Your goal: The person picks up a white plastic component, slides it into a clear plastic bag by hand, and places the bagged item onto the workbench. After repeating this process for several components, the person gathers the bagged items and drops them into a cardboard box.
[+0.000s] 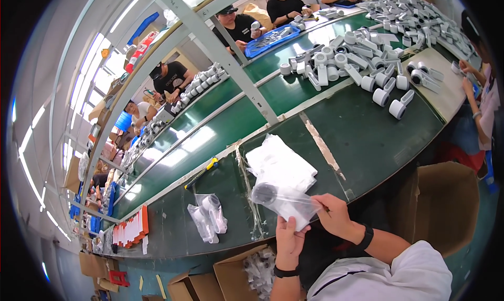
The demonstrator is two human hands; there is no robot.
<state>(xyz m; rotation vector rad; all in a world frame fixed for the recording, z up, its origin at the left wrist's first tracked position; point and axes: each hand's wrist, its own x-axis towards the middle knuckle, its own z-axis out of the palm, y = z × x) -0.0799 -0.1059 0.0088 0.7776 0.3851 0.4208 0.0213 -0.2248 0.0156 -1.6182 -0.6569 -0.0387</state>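
A clear plastic bag (299, 198) with a pale part inside, its dark round end (264, 194) toward the far left, is between my hands above the table's near edge. My left hand (290, 239) grips the bag's lower side from beneath. My right hand (336, 216) pinches the bag's right edge between thumb and fingers. Just beyond lies a stack of thin white plastic bags (281, 162). To the left, bagged pale parts (208, 217) rest on the dark green table (362, 143). A yellow-and-black handled tool (202, 172) lies behind them.
Grey-white parts (336, 59) are heaped at the far right, beside a co-worker's hands (467, 78). A metal post (231, 64) rises beyond the table. Orange-and-white boxes (131, 228) stand at left. Open cartons, one (446, 206) right and another (231, 272) below holding parts, flank me.
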